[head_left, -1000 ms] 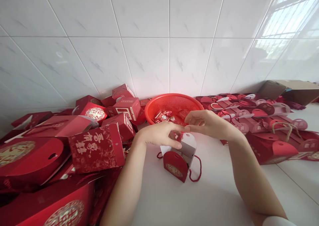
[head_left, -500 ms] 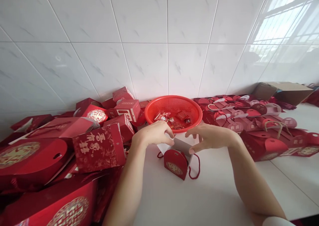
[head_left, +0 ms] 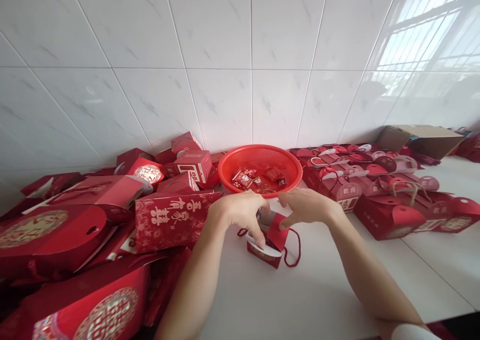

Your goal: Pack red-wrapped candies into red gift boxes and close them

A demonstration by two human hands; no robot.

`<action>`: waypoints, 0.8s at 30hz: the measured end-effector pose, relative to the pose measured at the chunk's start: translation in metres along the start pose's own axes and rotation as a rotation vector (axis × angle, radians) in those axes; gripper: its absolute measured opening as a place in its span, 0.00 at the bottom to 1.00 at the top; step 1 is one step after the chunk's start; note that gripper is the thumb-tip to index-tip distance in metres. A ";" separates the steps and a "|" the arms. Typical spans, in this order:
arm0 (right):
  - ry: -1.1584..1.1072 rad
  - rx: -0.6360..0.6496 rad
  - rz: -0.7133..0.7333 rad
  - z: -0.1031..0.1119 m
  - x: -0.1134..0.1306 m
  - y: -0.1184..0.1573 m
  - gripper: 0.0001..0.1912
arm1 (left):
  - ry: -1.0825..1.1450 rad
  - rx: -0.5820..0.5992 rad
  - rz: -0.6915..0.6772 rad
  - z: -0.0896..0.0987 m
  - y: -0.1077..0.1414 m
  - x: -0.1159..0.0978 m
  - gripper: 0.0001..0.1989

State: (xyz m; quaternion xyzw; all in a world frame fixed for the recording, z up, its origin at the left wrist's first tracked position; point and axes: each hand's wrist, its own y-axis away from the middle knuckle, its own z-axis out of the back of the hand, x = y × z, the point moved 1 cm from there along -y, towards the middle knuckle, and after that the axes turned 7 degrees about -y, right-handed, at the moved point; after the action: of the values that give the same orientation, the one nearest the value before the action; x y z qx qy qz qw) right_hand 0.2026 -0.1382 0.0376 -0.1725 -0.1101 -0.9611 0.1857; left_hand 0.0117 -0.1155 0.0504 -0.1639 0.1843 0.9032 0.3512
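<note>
Red box (head_left: 276, 239), printed face (head_left: 263, 258) near-left, long axis unclear

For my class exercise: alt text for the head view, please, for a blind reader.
A person's left hand and right hand touch the bent flaps of a small red box with a red cord, on a white surface. Behind it, a red basket holds small packets; red boxes crowd both sides.

White sleeve (head_left: 412, 332), bare forearms (head_left: 369, 270)

Single head-worn view, forward and down, open box (head_left: 277, 238) near, tiled wall (head_left: 219, 105) beyond
</note>
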 end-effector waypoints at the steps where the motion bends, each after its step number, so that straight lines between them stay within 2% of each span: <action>1: 0.025 0.004 -0.006 -0.003 0.003 -0.001 0.20 | -0.012 0.018 0.002 0.000 0.001 -0.002 0.24; 3: 0.079 0.037 -0.012 -0.008 0.009 -0.001 0.18 | -0.018 0.108 -0.020 -0.003 0.002 -0.008 0.22; 5: 0.073 0.069 0.047 -0.010 0.015 0.001 0.14 | -0.014 0.185 -0.091 -0.005 0.002 -0.015 0.17; 8: -0.036 0.117 0.165 -0.009 0.021 0.005 0.08 | -0.014 0.205 -0.179 -0.006 0.001 -0.023 0.16; 15: -0.214 0.149 0.328 0.005 0.016 0.006 0.08 | 0.041 0.236 -0.164 -0.002 0.004 -0.016 0.20; 19: -0.364 0.217 0.425 0.009 0.008 0.003 0.06 | 0.038 0.165 -0.162 -0.002 0.005 -0.016 0.17; 24: -0.486 0.235 0.375 0.012 -0.007 -0.004 0.13 | -0.083 0.032 -0.020 -0.008 0.006 -0.024 0.18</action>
State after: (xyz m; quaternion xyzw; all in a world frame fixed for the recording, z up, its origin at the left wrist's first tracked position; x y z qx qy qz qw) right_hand 0.2107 -0.1292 0.0451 -0.3917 -0.2277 -0.8214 0.3464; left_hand 0.0257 -0.1370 0.0552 -0.1225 0.1825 0.9026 0.3703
